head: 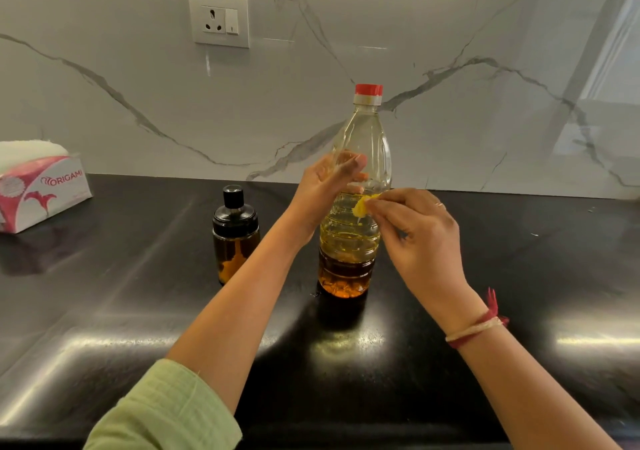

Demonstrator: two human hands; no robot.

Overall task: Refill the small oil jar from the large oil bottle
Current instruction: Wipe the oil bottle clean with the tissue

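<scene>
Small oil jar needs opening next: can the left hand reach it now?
Probably yes: small oil jar stands near the left hand, nothing between; the hand must first release the large oil bottle.

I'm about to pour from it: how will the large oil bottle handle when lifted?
The large oil bottle is tall and narrow, so probably tippy if nudged high. About half full, its weight likely sits low. Clear ribbed plastic may flex when squeezed.

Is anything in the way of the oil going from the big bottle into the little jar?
Yes. The red cap is on the large oil bottle, and the black lid is on the small oil jar. Between them, only the person's left forearm shows.
</scene>
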